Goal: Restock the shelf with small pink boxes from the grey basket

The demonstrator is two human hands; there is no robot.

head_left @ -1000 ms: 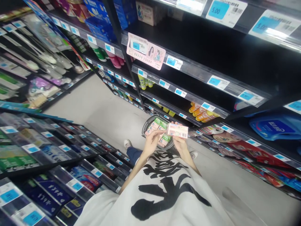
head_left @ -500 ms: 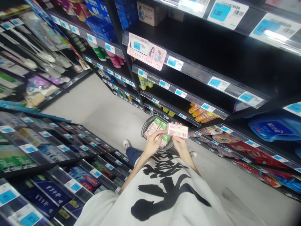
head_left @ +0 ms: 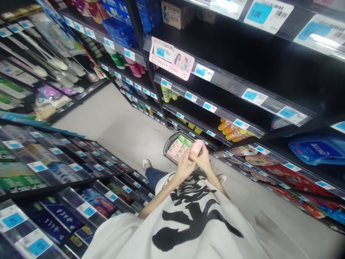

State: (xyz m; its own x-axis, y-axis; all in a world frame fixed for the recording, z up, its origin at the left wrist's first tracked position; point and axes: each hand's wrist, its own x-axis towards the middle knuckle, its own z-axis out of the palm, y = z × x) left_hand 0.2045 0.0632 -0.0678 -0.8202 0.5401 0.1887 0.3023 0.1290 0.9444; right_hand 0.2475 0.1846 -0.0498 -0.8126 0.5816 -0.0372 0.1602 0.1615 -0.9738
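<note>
Both my hands hold one small pink soap box [head_left: 197, 146], its narrow end tilted up toward me. My left hand [head_left: 185, 164] is closed on its left and near side, with some fingers hidden. Wrapped round the right side is my right hand [head_left: 204, 159]. Below them a dark grey shopping basket [head_left: 166, 145] stands low by the shelves. Several pink boxes [head_left: 175, 148] and green-and-white packs [head_left: 184, 139] lie in it, partly covered by my hands.
A dark shelf unit [head_left: 229, 91] with price tags runs along the right, with a pink box [head_left: 171, 15] up top. Orange bottles [head_left: 233, 131] and a blue jug [head_left: 315, 147] stand lower. Shelves of toothpaste boxes [head_left: 52, 216] rise at left. Grey floor [head_left: 107, 111] lies between.
The soap box has turned from lying broadside to showing its narrow end. My left hand has moved right, onto the box. The view has shifted slightly.
</note>
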